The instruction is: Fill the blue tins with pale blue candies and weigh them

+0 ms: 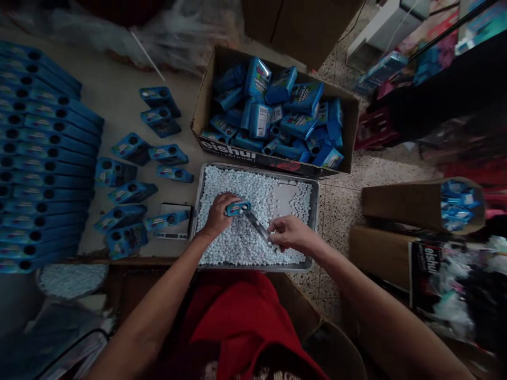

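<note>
My left hand (217, 215) is closed around a small blue candy box (233, 209), held above a metal tray (316, 211) of small white candy balls (233, 179). Between the fingers of my right hand (292, 232) is a narrow metal scoop (256, 224), shaped like a channel. A few white balls lie along it. Its far end meets the top of the box, at or near the round opening; how far it reaches in cannot be made out.
Behind the tray stands a cardboard carton (273, 158) of blue boxes. To its left, several boxes with round holes (122, 211) stand loose, one resting on a small scale (174, 232). Rows of similar boxes (47, 163) fill the far left. More cartons (400, 208) sit on the right.
</note>
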`<state>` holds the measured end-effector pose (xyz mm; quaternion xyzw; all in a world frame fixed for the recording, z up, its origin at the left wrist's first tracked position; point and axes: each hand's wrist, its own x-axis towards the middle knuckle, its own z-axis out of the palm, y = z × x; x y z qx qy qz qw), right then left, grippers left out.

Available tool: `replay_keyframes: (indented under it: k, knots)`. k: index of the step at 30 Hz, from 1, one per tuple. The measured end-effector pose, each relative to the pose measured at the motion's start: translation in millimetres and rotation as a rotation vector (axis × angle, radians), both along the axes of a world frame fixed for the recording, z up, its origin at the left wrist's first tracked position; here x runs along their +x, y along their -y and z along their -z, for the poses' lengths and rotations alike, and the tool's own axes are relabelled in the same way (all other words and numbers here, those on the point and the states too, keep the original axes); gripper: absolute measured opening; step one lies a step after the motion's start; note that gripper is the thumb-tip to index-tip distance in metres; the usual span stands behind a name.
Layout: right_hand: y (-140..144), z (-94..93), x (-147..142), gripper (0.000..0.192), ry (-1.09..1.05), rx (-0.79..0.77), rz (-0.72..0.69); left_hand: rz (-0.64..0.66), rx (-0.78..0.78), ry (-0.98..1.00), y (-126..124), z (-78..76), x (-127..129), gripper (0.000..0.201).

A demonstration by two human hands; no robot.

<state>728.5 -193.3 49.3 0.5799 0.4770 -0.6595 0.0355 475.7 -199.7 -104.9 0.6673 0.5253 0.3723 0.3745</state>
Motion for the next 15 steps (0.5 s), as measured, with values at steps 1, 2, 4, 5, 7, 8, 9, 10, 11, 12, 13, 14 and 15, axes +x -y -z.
replay_keyframes:
  k: [1,2,4,5,7,8,9,10,11,12,13,14,15]
  knots:
    - [1.8,-4.1,2.1,0.015,-0.011,-0.016,0.016,0.001,-0.007,0.000,-0.1,0.0,0.2,0.050]
    - [5.4,-7.3,5.8,0.016,-0.019,-0.023,0.030,0.000,-0.017,0.001,-0.1,-0.2,0.1,0.049]
    - [18.3,-8.0,18.5,0.016,-0.009,0.002,0.032,-0.014,-0.049,0.003,0.8,-1.6,-1.1,0.045]
    - [27.7,-4.2,27.4,0.016,0.032,0.052,0.016,-0.029,-0.065,0.001,1.9,-2.6,-1.9,0.043]
    - [50.1,13.0,47.9,0.017,0.222,0.216,-0.048,-0.077,-0.092,-0.012,5.8,-5.0,-2.4,0.040]
    - [61.8,26.0,57.7,0.017,0.374,0.302,-0.086,-0.114,-0.098,-0.023,8.5,-5.8,-1.1,0.038]
    - [72.9,41.2,65.7,0.018,0.544,0.364,-0.122,-0.155,-0.097,-0.033,11.7,-6.0,1.8,0.037]
    - [82.7,57.5,71.0,0.019,0.699,0.399,-0.160,-0.197,-0.090,-0.036,15.1,-5.5,6.9,0.035]
    - [90.6,74.2,72.7,0.020,0.817,0.415,-0.197,-0.236,-0.079,-0.026,18.5,-4.1,14.3,0.035]
    - [96.4,90.3,70.6,0.022,0.887,0.421,-0.230,-0.261,-0.067,-0.003,21.6,-1.7,23.9,0.035]
    - [100.0,105.3,64.7,0.024,0.910,0.433,-0.255,-0.278,-0.056,0.031,24.2,1.5,35.4,0.036]
    - [101.3,118.6,55.8,0.025,0.894,0.453,-0.269,-0.293,-0.052,0.072,26.2,5.3,48.2,0.037]
    - [100.4,130.2,45.0,0.026,0.855,0.480,-0.262,-0.308,-0.058,0.116,27.4,9.3,61.4,0.038]
